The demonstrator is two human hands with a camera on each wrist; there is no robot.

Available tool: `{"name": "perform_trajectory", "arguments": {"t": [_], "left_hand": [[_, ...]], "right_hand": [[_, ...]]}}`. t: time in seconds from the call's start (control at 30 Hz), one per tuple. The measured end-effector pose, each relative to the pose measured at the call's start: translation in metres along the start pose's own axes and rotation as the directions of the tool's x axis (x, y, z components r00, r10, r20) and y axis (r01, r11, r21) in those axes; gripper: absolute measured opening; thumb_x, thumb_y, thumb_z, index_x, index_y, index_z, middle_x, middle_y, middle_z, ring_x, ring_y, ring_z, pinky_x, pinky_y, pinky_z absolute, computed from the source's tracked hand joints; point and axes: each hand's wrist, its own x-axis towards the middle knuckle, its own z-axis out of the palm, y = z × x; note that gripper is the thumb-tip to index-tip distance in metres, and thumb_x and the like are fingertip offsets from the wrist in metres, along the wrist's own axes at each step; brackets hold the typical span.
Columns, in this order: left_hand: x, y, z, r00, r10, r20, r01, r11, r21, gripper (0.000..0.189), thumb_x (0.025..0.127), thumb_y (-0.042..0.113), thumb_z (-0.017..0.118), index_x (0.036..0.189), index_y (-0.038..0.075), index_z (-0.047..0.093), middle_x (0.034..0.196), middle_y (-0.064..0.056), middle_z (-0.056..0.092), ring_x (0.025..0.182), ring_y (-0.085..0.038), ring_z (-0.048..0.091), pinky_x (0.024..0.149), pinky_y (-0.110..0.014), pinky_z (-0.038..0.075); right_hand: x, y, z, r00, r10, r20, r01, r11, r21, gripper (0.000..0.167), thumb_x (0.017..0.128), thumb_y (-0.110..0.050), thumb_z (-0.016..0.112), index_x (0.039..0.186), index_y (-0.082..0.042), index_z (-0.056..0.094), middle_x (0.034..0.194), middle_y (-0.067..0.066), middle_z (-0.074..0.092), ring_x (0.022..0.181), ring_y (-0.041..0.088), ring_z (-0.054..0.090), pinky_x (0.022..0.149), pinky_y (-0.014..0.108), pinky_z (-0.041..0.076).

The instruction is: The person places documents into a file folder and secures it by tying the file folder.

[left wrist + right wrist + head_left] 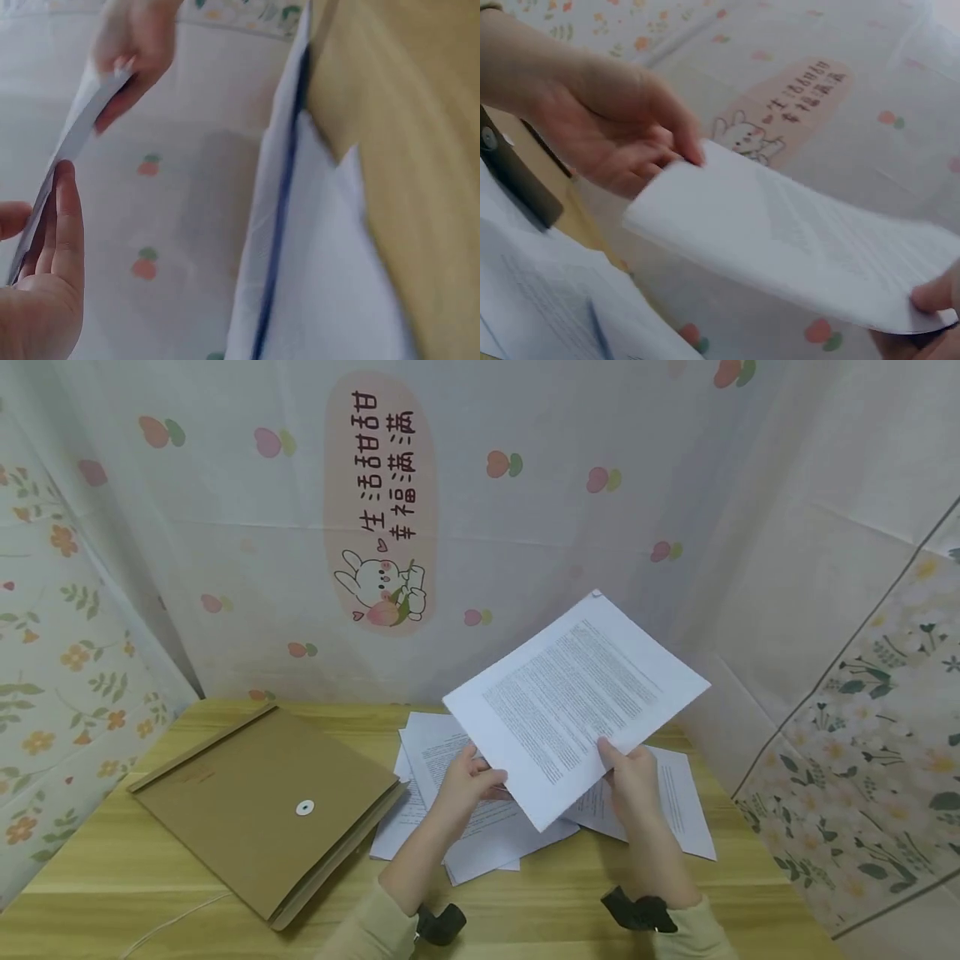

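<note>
Raised above the table is a white printed paper (577,702), tilted, its text side facing the head camera; how many sheets it holds I cannot tell. My left hand (474,781) pinches its left edge, thumb on top and fingers behind. On the lower right edge, my right hand (633,777) grips with the thumb over the print. The right wrist view shows the paper (780,232) bowing slightly between both hands. Underneath, loose printed sheets (487,843) overlap on the table, partly hidden by the raised paper and the hands. Another sheet (686,802) lies beyond the right hand.
A brown paper document folder (247,802) with a white round button (304,807) lies at the left of the wooden table (540,914). A thin white string (180,920) trails in front of it. Printed curtains (247,552) hang behind and on both sides.
</note>
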Motion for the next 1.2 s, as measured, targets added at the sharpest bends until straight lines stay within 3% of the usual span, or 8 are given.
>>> {"name": "perform_trajectory", "arguments": {"t": [0.07,0.2,0.33,0.53,0.63,0.73,1.0,1.2], "left_hand": [[-0.001,0.005,-0.007,1.000,0.009,-0.029,-0.008,1.000,0.023,0.044,0.089,0.001,0.058,0.132,-0.001,0.045,0.114,-0.019,0.063,0.095,-0.031,0.067,0.080,-0.039,0.055],[0.000,0.015,-0.021,0.996,0.027,-0.084,-0.023,0.999,0.046,0.041,0.091,0.004,0.059,0.131,0.000,0.049,0.116,-0.017,0.061,0.097,-0.030,0.066,0.079,-0.038,0.055],[0.002,0.027,-0.032,0.996,0.029,-0.082,-0.026,0.999,0.041,0.042,0.091,0.002,0.060,0.132,0.000,0.051,0.112,-0.019,0.064,0.092,-0.029,0.067,0.075,-0.036,0.056],[0.001,0.038,-0.044,0.999,-0.008,0.040,0.003,0.995,0.103,0.037,0.093,0.002,0.058,0.128,-0.005,0.052,0.103,-0.018,0.068,0.079,-0.020,0.067,0.064,-0.028,0.055],[-0.001,0.040,-0.046,0.993,-0.006,0.120,-0.011,0.990,0.139,0.037,0.094,0.003,0.056,0.129,-0.007,0.050,0.101,-0.019,0.069,0.075,-0.021,0.068,0.059,-0.028,0.054],[-0.003,0.040,-0.045,0.989,-0.004,0.147,-0.020,0.987,0.157,0.036,0.094,0.003,0.056,0.129,-0.005,0.051,0.103,-0.019,0.069,0.078,-0.025,0.069,0.060,-0.030,0.055],[-0.004,0.043,-0.047,1.000,0.014,0.011,-0.016,0.987,0.161,0.033,0.096,0.009,0.057,0.127,0.000,0.055,0.106,-0.015,0.069,0.085,-0.027,0.069,0.066,-0.032,0.056],[-0.003,0.049,-0.054,0.992,0.041,-0.122,-0.026,0.992,0.124,0.028,0.096,0.010,0.056,0.121,-0.001,0.059,0.098,-0.014,0.070,0.078,-0.022,0.069,0.064,-0.029,0.055]], "right_hand": [[0.002,-0.002,-0.006,0.999,-0.020,0.039,0.023,0.996,-0.084,0.043,0.100,-0.014,0.049,0.137,0.005,0.040,0.134,0.014,0.052,0.110,0.015,0.060,0.089,0.025,0.049],[0.004,-0.007,-0.016,0.994,-0.031,0.100,0.044,0.990,-0.136,0.044,0.098,-0.015,0.056,0.133,0.008,0.044,0.119,0.006,0.062,0.096,0.011,0.065,0.084,0.027,0.052],[0.006,-0.011,-0.024,0.991,-0.040,0.129,0.062,0.983,-0.175,0.045,0.096,-0.015,0.058,0.131,0.010,0.045,0.109,-0.001,0.064,0.092,0.011,0.066,0.081,0.026,0.053],[0.005,-0.016,-0.029,0.981,-0.053,0.186,0.091,0.975,-0.202,0.047,0.094,-0.018,0.063,0.128,0.012,0.049,0.099,-0.004,0.069,0.087,0.015,0.068,0.075,0.026,0.054],[0.005,-0.016,-0.027,0.975,-0.059,0.214,0.106,0.971,-0.215,0.045,0.092,-0.018,0.066,0.121,0.014,0.054,0.092,0.000,0.071,0.080,0.018,0.069,0.069,0.028,0.055],[0.004,-0.013,-0.023,0.965,-0.068,0.253,0.130,0.963,-0.237,0.041,0.091,-0.017,0.067,0.114,0.016,0.057,0.088,0.005,0.071,0.075,0.021,0.069,0.065,0.031,0.056],[0.003,-0.006,-0.018,0.919,-0.039,0.392,0.158,0.948,-0.277,0.036,0.092,-0.014,0.066,0.114,0.013,0.059,0.091,0.016,0.070,0.074,0.031,0.069,0.063,0.038,0.057],[0.003,-0.004,-0.019,0.872,0.014,0.489,0.172,0.927,-0.333,0.034,0.092,-0.017,0.065,0.112,0.011,0.061,0.091,0.019,0.069,0.073,0.033,0.069,0.062,0.040,0.057]]}}
